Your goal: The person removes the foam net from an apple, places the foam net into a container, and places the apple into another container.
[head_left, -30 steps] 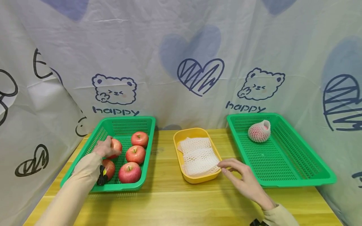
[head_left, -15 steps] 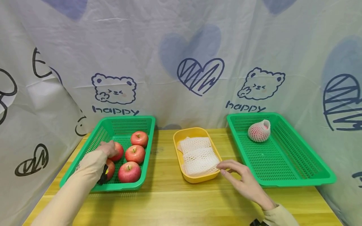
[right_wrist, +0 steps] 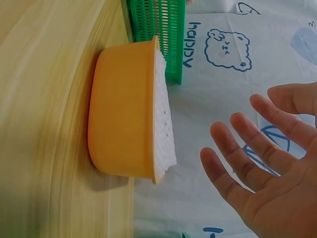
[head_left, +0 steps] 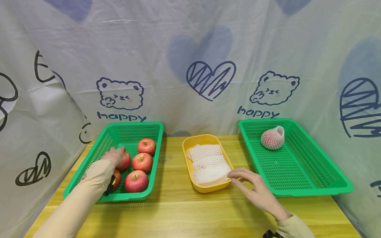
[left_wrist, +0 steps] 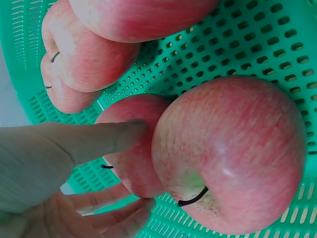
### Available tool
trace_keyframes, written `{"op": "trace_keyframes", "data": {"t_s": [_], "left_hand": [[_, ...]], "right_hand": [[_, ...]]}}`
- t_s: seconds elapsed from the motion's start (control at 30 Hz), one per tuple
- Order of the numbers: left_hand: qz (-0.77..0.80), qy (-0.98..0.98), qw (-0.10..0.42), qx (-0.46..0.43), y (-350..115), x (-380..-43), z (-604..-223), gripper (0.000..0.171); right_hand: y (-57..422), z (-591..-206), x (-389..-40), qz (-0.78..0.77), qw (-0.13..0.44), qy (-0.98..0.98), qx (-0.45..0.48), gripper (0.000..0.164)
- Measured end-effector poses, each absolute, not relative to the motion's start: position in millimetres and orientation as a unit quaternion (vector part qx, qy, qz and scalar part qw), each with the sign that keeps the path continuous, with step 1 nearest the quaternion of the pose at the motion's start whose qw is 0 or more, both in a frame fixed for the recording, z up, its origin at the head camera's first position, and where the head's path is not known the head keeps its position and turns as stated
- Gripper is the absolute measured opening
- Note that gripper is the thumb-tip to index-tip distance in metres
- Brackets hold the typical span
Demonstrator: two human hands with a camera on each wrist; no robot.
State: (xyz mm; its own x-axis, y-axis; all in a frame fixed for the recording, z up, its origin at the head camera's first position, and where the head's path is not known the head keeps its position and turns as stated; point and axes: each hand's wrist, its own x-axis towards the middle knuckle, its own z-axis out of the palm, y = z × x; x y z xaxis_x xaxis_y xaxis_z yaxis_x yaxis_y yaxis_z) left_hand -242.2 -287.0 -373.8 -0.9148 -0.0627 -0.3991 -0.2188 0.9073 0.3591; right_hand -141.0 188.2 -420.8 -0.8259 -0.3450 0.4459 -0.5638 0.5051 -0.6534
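Note:
My left hand reaches down into the left green basket and grips a red apple. In the left wrist view, the thumb lies across one side of that apple and the fingertips touch its other side; a larger apple sits in front. My right hand hovers at the front right corner of the yellow container, fingers loosely bent and holding nothing. White foam net sleeves lie stacked in this container. The right wrist view shows the right hand with its fingers spread.
Several apples, among them a front one and a back one, line the left basket. In the right green basket lies an apple in a foam net. A printed curtain hangs behind the wooden table.
My left hand has shifted slightly right within the left basket, and its apple has moved a little right and toward me. My right hand has stayed almost still.

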Motion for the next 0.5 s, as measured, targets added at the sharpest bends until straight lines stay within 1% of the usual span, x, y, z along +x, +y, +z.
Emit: {"op": "trace_keyframes", "data": {"t_s": [0.27, 0.5], "left_hand": [[0.1, 0.982, 0.159, -0.013, -288.5, -251.3, -380.4, 0.049], [0.11, 0.981, 0.159, -0.011, -290.5, -252.6, -381.8, 0.051]], "right_hand": [[188.9, -420.0, -141.9, 0.422, 0.128, -0.856, 0.27, 0.02], [190.7, -417.8, -143.1, 0.416, 0.128, -0.859, 0.269, 0.018]]}}
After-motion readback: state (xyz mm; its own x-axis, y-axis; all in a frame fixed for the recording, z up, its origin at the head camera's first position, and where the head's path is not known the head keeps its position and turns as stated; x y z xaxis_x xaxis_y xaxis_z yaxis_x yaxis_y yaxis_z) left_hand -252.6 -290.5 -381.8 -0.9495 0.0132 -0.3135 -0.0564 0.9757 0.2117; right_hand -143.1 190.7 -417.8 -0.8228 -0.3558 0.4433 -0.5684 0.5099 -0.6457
